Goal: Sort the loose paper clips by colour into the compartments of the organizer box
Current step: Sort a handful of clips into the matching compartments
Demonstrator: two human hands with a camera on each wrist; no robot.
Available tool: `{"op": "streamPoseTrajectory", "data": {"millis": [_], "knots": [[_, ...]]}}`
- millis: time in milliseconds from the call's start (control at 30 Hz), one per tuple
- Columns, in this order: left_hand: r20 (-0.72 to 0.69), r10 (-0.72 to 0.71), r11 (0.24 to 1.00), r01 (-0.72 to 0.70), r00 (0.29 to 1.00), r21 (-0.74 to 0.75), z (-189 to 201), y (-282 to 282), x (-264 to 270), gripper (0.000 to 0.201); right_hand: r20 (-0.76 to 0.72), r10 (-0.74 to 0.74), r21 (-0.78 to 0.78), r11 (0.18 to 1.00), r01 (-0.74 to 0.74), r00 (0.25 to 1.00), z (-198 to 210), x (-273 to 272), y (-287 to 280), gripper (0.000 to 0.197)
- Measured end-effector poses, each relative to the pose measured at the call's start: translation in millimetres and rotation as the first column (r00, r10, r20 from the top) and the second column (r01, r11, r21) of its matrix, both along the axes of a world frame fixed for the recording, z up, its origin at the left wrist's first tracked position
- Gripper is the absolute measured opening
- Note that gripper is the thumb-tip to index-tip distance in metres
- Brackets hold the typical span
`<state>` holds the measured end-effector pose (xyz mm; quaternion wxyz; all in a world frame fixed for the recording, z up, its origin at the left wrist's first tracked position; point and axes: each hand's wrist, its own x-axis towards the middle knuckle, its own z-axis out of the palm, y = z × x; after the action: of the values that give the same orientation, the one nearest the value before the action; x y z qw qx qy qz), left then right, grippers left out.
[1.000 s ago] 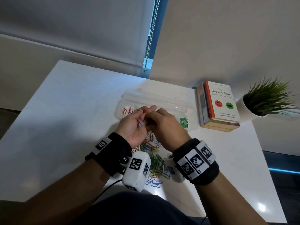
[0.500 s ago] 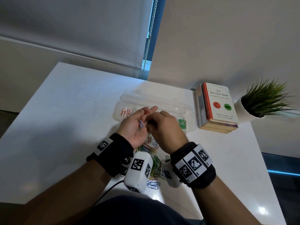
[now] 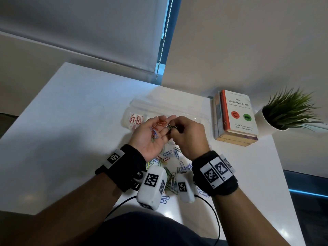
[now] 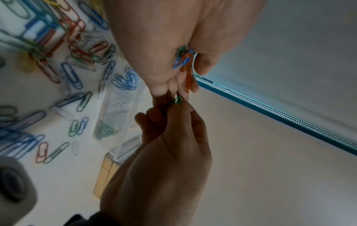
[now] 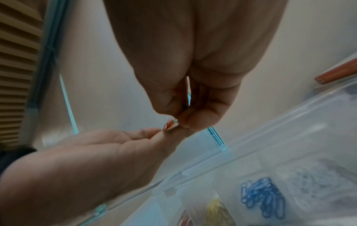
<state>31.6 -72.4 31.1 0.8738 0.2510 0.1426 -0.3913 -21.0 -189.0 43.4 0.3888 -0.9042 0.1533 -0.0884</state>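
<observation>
My left hand [image 3: 156, 129] lies palm up over the table, fingers relaxed, with red, blue and green paper clips [image 3: 158, 127] resting on it. In the left wrist view the same held clips [image 4: 185, 61] sit beside the thumb. My right hand [image 3: 174, 127] meets the left fingertips and pinches a green clip [image 4: 177, 100] between thumb and forefinger. The clear organizer box [image 3: 179, 108] lies just beyond both hands, red clips [image 3: 135, 119] in its left compartment; blue clips [image 5: 262, 197] and yellow clips [image 5: 216, 206] fill others. The loose clip pile [image 3: 168, 166] lies under my wrists.
A stack of books [image 3: 236, 116] stands right of the box, with a potted plant [image 3: 287, 110] beyond it at the table's right edge. A blind cord [image 3: 164, 38] hangs at the back. Camera cables trail near the table's front edge.
My left palm has turned up and spread, so its red and blue clips show. My right fingertips stay at the left fingers and now pinch a green clip.
</observation>
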Motion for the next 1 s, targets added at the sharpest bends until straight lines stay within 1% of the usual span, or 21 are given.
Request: {"op": "streamPoseTrajectory", "data": {"millis": [133,200,300,400,467,600,733,833,900,933,1000], "knots": [[0.027,-0.035,0.998,0.034,0.999,0.045,-4.7,-6.1,-2.3,0.026,-0.013,-0.043,0.175,0.984,0.045,0.999,1.4,-5.7,-13.3,0.019],[0.038,-0.043,0.996,0.04,0.998,0.076,-8.1,-5.7,-0.5,0.028,-0.016,-0.09,0.222,0.971,0.091,0.996,6.5,-7.2,-26.8,0.023],[0.02,-0.022,0.997,0.021,1.0,0.077,-11.4,-1.2,5.7,0.03,-0.054,-0.165,0.141,0.975,0.171,0.985,5.6,-7.1,-56.7,0.018],[0.024,-0.005,0.997,0.003,1.0,0.078,-11.0,2.9,11.3,0.031,-0.144,-0.214,-0.041,0.977,0.21,0.966,-3.9,-3.8,-81.8,0.013],[0.033,-0.006,0.996,0.003,0.999,0.089,-10.3,4.7,13.0,0.031,-0.21,-0.224,-0.123,0.972,0.202,0.952,-10.3,-1.1,-89.2,0.013],[0.034,-0.004,0.996,0.001,0.999,0.087,-9.9,7.6,14.3,0.028,-0.309,-0.248,-0.228,0.956,0.182,0.918,-20.5,3.4,-93.4,0.018],[0.04,-0.002,0.996,-0.002,0.999,0.09,-11.8,8.6,14.3,0.028,-0.37,-0.219,-0.26,0.957,0.125,0.903,-21.1,5.6,-95.8,0.028],[0.032,-0.004,0.998,0.002,0.999,0.064,-12.2,10.8,15.0,0.031,-0.334,-0.224,-0.282,0.951,0.13,0.916,-12.9,6.0,-97.5,0.028],[0.032,-0.013,0.998,0.011,0.999,0.059,-10.8,13.2,15.7,0.035,-0.267,-0.216,-0.27,0.952,0.143,0.939,-2.6,5.1,-91.8,0.021],[0.034,-0.02,0.998,0.018,0.999,0.061,-10.1,14.2,16.0,0.037,-0.229,-0.189,-0.248,0.96,0.131,0.955,3.4,5.0,-84.7,0.017],[0.033,-0.035,0.998,0.033,0.999,0.06,-8.6,15.8,16.3,0.041,-0.146,-0.085,-0.164,0.985,0.06,0.986,16.5,5.8,-61.4,0.011]]}}
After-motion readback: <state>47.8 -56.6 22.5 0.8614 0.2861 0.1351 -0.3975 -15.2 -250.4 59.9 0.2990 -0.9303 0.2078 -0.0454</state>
